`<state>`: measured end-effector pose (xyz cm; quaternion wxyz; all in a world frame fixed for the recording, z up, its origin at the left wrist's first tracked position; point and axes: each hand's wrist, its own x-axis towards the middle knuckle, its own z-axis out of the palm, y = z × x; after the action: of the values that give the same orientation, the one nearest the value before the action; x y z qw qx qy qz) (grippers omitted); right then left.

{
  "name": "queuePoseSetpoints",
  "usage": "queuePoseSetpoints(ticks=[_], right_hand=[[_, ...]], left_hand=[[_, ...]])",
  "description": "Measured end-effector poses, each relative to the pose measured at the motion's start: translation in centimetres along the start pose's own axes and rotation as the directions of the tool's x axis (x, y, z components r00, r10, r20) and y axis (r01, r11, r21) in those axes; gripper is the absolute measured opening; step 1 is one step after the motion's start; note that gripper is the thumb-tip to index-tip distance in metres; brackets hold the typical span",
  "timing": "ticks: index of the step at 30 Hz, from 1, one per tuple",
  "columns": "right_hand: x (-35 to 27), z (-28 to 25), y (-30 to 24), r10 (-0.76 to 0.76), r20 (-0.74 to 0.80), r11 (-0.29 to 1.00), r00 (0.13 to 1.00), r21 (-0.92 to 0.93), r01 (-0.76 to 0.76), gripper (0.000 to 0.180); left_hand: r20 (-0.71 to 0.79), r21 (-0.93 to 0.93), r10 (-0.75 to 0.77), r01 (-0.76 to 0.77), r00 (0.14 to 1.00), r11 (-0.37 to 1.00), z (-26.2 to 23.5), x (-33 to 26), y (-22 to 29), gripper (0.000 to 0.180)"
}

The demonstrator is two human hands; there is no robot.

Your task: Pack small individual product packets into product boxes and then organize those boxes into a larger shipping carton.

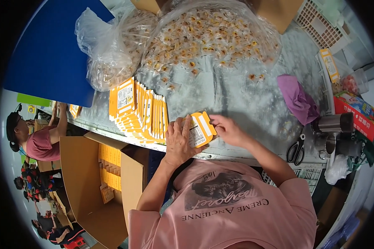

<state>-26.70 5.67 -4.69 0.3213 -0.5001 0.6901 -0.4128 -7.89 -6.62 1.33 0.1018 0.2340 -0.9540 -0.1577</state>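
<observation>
A small orange-and-white carton (200,132) lies near the table's front edge, between my hands. My left hand (179,142) is closed over its left side, thumb and fingers pressing it against the tabletop. At its right end, my right hand (228,129) has its fingers bent in a pinch at the carton's flap; the fingertips are partly hidden. Just left of my left hand, a leaning row of matching flat cartons (147,114) stands packed together. Beyond the hands spreads a large clear plastic bag (207,35) with many small wrapped pieces, some loose on the metal table (245,97).
A purple cloth (296,98), black-handled scissors (296,152) and a metal cup (326,143) lie at the right. An open cardboard box (97,220) with orange cartons stands lower left. A blue panel (50,50) rises far left; a co-worker (41,143) sits nearby.
</observation>
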Motion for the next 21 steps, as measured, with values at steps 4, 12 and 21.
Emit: queuePoseSetpoints(ticks=[4,12,21], right_hand=[[-0.4,-0.8,-1.0,0.099,-0.039,0.825,0.994,0.563,-0.06,0.041],[-3.4,2.7,-5.4,-0.088,-0.286,0.907,0.954,0.373,0.195,0.087],[-3.1,1.3,-4.7,-0.186,-0.23,0.838,0.955,0.47,0.276,0.064]], left_hand=[[-0.021,-0.046,-0.028,0.027,0.999,0.999,0.0,-0.1,0.0,0.11],[-0.33,-0.314,-0.289,0.185,0.899,0.931,3.4,0.1,3.9,0.124],[-0.112,-0.805,-0.334,0.111,0.936,0.582,0.3,-1.9,3.4,0.07]])
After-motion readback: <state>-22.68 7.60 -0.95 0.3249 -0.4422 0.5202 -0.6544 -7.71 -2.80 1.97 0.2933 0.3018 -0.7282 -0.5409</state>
